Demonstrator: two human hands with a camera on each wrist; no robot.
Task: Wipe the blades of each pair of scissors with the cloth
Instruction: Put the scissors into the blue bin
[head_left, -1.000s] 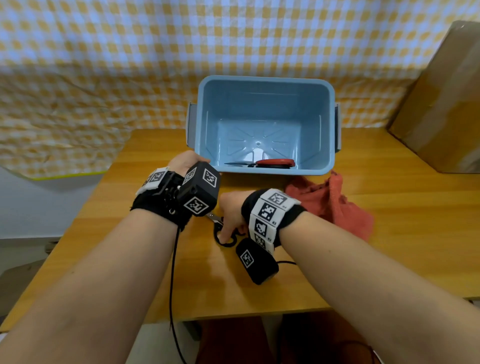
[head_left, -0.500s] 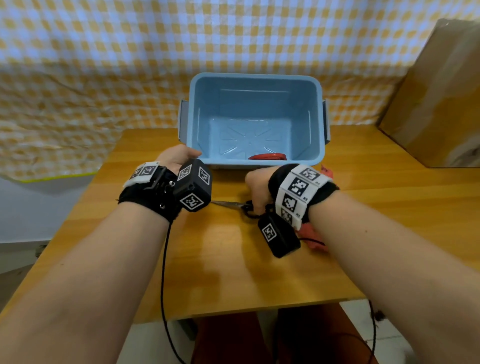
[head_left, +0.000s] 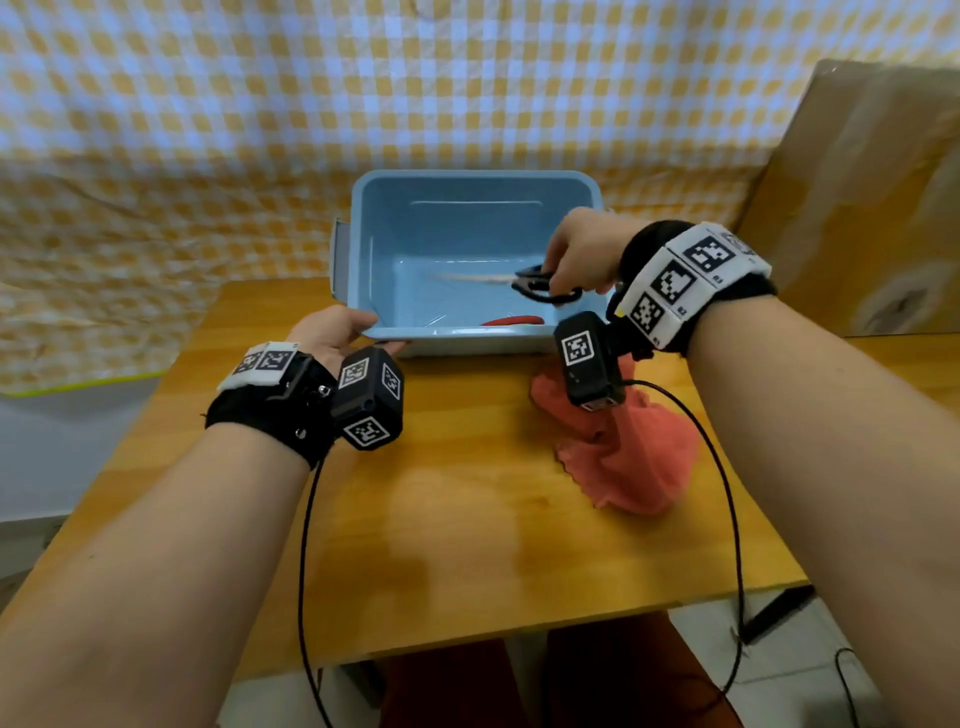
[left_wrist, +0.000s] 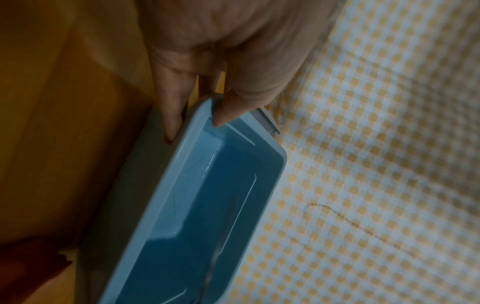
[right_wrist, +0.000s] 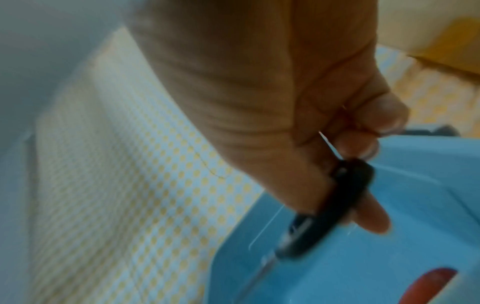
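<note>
Black-handled scissors (head_left: 540, 287) hung over the blue bin (head_left: 470, 332), blades blurred, handles pinched by right hand (head_left: 582, 254). Left hand (head_left: 337, 332) pinched the bin's near corner. Red-handled scissors (head_left: 511, 320) lay inside; cloth (head_left: 628, 457) just outside. Best lowered flat, released gently.

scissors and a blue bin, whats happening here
A person's right hand holds the black-handled scissors by the handles over the blue bin. The left hand grips the bin's near left corner. Red-handled scissors lie inside the bin. The red cloth sits on the table, untouched.
</note>
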